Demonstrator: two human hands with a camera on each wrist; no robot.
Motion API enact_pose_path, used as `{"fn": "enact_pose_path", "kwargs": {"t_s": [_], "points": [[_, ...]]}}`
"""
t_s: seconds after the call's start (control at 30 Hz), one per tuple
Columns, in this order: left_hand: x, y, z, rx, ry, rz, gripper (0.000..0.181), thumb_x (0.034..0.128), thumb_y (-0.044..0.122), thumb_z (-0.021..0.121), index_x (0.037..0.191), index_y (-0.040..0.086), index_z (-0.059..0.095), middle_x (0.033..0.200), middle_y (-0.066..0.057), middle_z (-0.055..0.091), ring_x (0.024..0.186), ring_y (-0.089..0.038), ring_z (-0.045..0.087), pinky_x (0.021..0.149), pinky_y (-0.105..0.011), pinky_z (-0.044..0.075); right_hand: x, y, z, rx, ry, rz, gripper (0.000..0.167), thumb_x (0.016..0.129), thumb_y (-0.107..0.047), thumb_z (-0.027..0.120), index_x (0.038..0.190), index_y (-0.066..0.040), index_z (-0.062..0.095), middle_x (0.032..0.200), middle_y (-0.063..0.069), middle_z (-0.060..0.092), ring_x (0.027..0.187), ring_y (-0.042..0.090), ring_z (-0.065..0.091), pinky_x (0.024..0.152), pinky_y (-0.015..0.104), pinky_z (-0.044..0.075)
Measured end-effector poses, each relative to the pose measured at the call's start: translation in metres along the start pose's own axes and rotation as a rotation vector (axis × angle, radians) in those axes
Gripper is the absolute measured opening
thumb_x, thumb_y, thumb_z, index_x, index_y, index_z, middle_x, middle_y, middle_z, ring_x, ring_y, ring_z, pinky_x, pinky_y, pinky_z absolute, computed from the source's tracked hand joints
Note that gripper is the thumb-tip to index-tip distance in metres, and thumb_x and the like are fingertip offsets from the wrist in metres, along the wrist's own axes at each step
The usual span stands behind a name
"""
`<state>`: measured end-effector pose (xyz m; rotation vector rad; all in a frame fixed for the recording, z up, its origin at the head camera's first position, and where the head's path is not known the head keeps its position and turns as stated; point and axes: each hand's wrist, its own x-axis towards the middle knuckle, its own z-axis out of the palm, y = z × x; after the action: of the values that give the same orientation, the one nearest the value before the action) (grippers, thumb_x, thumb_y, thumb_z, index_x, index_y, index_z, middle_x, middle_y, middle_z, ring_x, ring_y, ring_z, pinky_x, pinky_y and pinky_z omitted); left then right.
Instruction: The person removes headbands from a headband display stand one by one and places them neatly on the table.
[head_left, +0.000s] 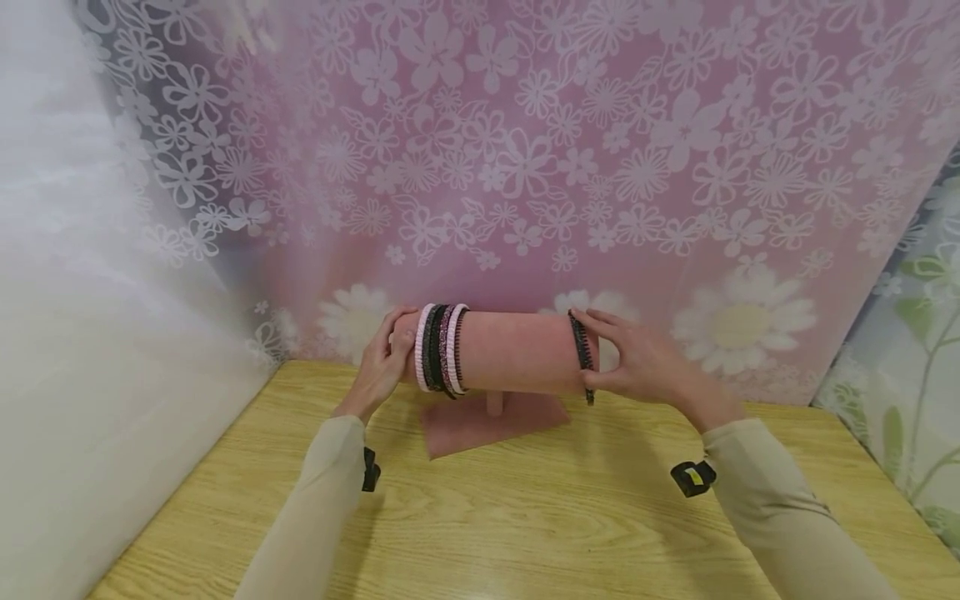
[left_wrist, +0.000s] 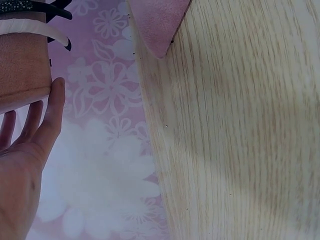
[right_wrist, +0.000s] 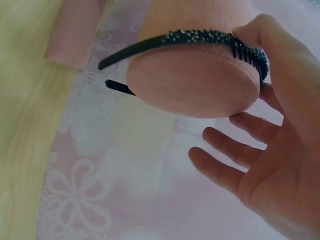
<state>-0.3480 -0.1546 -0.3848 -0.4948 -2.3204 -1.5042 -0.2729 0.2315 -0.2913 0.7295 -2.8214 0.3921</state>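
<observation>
A pink, velvety headband stand [head_left: 517, 350] has a padded horizontal roll on a short post. My left hand [head_left: 385, 363] grips the roll's left end, its fingers [left_wrist: 54, 107] against the end in the left wrist view. Close by, several headbands [head_left: 442, 350] in pale pink, black and glittery tones sit around the roll. At the opposite end, my right hand [head_left: 637, 358] pinches a black headband [head_left: 582, 354] between thumb and fingers. Sparkly stones and comb teeth show on this black headband [right_wrist: 200, 37] in the right wrist view; it goes round the roll's right end, its tips pointing downward.
Under the post, a flat pink base [head_left: 495, 425] rests on the wood-grain table [head_left: 480, 517]. Behind stands a pink floral backdrop [head_left: 525, 167]. A white sheet [head_left: 112, 292] hangs at the left, and a leafy curtain [head_left: 907, 358] at the right.
</observation>
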Motion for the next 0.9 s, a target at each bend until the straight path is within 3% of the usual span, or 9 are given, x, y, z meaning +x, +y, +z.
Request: {"fn": "enact_pose_path", "kwargs": {"t_s": [0.1, 0.17, 0.23, 0.33, 0.5, 0.9], "points": [[-0.001, -0.001, 0.000, 0.005, -0.003, -0.001, 0.043, 0.1058, 0.051, 0.047, 0.147, 0.040, 0.047, 0.158, 0.004, 0.045, 0.137, -0.030, 0.050, 0.107, -0.056, 0.043, -0.004, 0.001, 0.004, 0.014, 0.026, 0.004, 0.081, 0.090, -0.037, 0.075, 0.159, -0.015, 0.039, 0.160, 0.023, 0.041, 0.132, 0.048, 0.054, 0.098, 0.058, 0.051], [-0.001, -0.001, 0.001, 0.004, -0.006, 0.002, 0.045, 0.1059, 0.051, 0.046, 0.149, 0.037, 0.046, 0.158, 0.003, 0.045, 0.136, -0.031, 0.051, 0.106, -0.056, 0.044, -0.008, 0.001, 0.006, 0.039, 0.043, 0.016, 0.079, 0.091, -0.036, 0.076, 0.158, -0.015, 0.040, 0.159, 0.022, 0.042, 0.109, 0.042, 0.067, 0.087, 0.051, 0.054], [-0.001, -0.001, 0.001, 0.001, -0.007, 0.006, 0.046, 0.1060, 0.051, 0.047, 0.149, 0.036, 0.046, 0.158, 0.001, 0.045, 0.135, -0.032, 0.052, 0.105, -0.057, 0.045, -0.011, 0.002, 0.009, 0.066, 0.073, 0.013, 0.077, 0.091, -0.034, 0.077, 0.157, -0.014, 0.043, 0.157, 0.021, 0.046, 0.087, 0.030, 0.070, 0.079, 0.044, 0.054], [-0.001, -0.001, 0.001, -0.006, -0.003, 0.004, 0.044, 0.1060, 0.051, 0.047, 0.148, 0.039, 0.046, 0.158, 0.002, 0.045, 0.133, -0.033, 0.054, 0.103, -0.056, 0.046, -0.015, 0.002, 0.015, 0.111, 0.141, -0.018, 0.073, 0.090, -0.028, 0.080, 0.154, -0.012, 0.048, 0.147, 0.019, 0.057, 0.075, 0.018, 0.063, 0.073, 0.039, 0.055], [0.000, 0.000, 0.001, 0.000, 0.000, -0.001, 0.039, 0.1056, 0.052, 0.047, 0.145, 0.047, 0.046, 0.158, 0.004, 0.045, 0.135, -0.032, 0.052, 0.106, -0.056, 0.045, -0.020, 0.002, 0.023, 0.186, 0.245, -0.079, 0.069, 0.088, -0.017, 0.081, 0.150, -0.009, 0.052, 0.132, 0.017, 0.067, 0.102, 0.027, 0.070, 0.083, 0.043, 0.061], [-0.001, 0.000, 0.000, 0.004, 0.000, -0.004, 0.040, 0.1063, 0.051, 0.046, 0.145, 0.045, 0.046, 0.158, 0.004, 0.045, 0.135, -0.031, 0.052, 0.108, -0.057, 0.043, -0.029, 0.002, 0.034, 0.284, 0.359, -0.098, 0.058, 0.088, -0.007, 0.079, 0.143, -0.008, 0.060, 0.119, 0.016, 0.074, 0.087, 0.025, 0.076, 0.073, 0.035, 0.062]]}}
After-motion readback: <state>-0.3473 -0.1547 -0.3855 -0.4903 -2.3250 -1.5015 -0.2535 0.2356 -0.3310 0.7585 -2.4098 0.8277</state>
